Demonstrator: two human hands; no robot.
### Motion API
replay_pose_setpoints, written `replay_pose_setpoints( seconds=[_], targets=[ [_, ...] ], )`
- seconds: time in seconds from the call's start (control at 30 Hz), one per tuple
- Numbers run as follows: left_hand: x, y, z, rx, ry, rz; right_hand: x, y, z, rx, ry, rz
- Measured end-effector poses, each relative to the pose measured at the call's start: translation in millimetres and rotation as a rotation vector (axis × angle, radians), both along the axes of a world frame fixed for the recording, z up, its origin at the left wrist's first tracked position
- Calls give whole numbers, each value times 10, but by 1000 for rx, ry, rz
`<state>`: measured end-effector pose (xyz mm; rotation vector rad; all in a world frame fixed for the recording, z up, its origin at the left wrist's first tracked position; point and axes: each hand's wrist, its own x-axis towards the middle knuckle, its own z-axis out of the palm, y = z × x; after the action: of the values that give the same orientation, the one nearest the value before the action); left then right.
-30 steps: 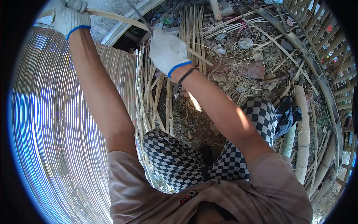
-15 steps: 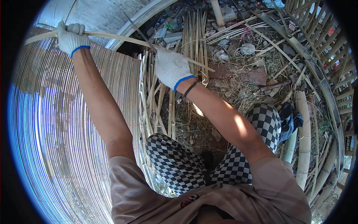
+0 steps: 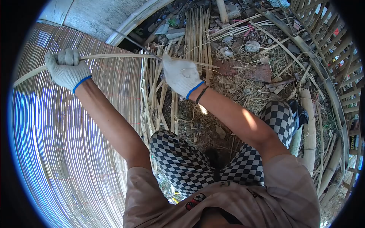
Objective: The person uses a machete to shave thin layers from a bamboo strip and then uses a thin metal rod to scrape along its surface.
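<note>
1. The left hand [image 3: 67,70], in a white glove, is closed in a fist around a long bamboo strip [image 3: 114,57], near its left end.
2. The right hand [image 3: 181,75], also gloved, is closed on a knife [image 3: 131,41]; its thin dark blade points up and left, and it meets the strip just beside this hand.
3. The strip runs almost level between the two hands, above the right edge of a woven bamboo mat [image 3: 68,152].
4. The strip looks light, thin and springy, and it bends a little. Its edges are probably sharp, so a firm gloved grip near the end seems the best hold.
5. Count: one strip held, one knife, two gloves, one mat. The loose bamboo sticks [image 3: 194,34] on the ground are too many to count.
</note>
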<state>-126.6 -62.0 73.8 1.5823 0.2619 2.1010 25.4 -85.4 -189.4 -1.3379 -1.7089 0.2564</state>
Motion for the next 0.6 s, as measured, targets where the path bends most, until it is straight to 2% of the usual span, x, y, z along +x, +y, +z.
replay_pose_setpoints(
  seconds=[0.07,0.1,0.17,0.2,0.27,0.3,0.33,0.37,0.4,0.47,0.57,0.6],
  targets=[
    [-121,-129,-167,19,-59,97,44,113,-390,-119,80,-36],
    [-217,-189,-250,25,-90,140,71,307,-761,-270,65,-14],
    [-724,-358,-478,121,-28,-35,142,127,-973,-345,103,32],
    [-882,-457,-625,136,-115,-65,91,69,-1025,-313,48,19],
    [-890,-798,-897,153,-231,222,-85,-104,-1150,-260,-64,-5],
    [-1028,-910,-1019,171,-280,123,-133,-154,-1214,-173,-93,12],
    [-1138,-951,-1110,146,-282,201,-177,-220,-1286,-92,-124,33],
    [-1188,-993,-1139,114,-275,288,-224,-333,-1246,-19,-149,63],
    [-1252,-984,-1152,109,-272,256,-242,-400,-1197,-72,-224,39],
    [-1369,-907,-1138,120,-282,187,-378,-532,-1029,-14,-225,40],
    [-1449,-924,-1209,102,-344,363,-649,-661,-675,86,-224,61],
    [-1467,-925,-1262,114,-353,284,-757,-677,-659,109,-221,77]
  ],
)
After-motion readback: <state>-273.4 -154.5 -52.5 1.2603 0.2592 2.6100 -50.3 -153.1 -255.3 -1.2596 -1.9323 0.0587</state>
